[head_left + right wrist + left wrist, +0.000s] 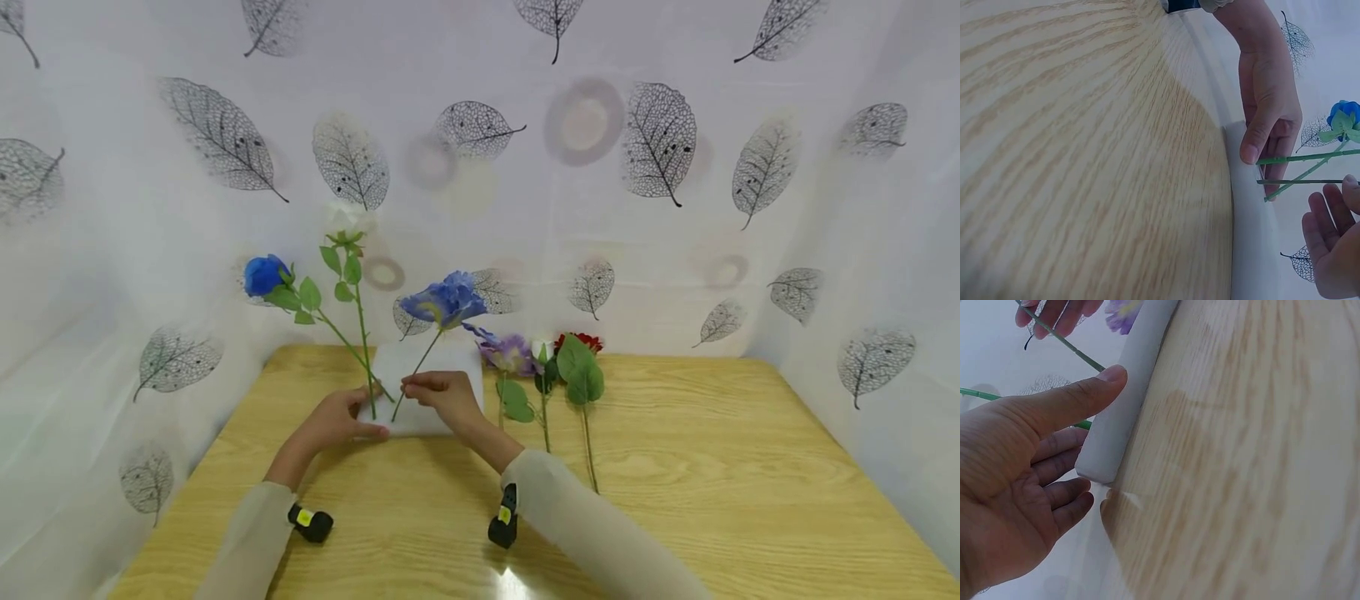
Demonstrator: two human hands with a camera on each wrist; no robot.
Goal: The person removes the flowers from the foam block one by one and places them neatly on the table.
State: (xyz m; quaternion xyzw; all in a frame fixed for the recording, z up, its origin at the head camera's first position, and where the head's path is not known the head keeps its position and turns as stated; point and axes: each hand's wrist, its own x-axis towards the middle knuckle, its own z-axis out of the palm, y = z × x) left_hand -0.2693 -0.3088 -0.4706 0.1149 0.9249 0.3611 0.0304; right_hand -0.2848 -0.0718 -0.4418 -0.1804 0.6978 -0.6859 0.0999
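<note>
My left hand (335, 421) grips the left end of a white foam block (427, 425), thumb along its front side and fingers around the far corner, as the left wrist view shows. Between thumb and fingertips, my right hand (450, 398) pinches the thin stem of a ruffled blue-violet flower (446, 302). The stem's lower end meets the block in the right wrist view. Just left of it, a blue rose (266, 275) leans left and a white rose (348, 221) stands nearly upright. Their green stems cross low, close to my left hand.
Right of the block lie a purple flower (510, 354), a white rosebud (543, 350) and a red flower (588, 340), their stems pointing toward me. The wooden table (712, 467) is backed by a leaf-printed curtain (487, 217).
</note>
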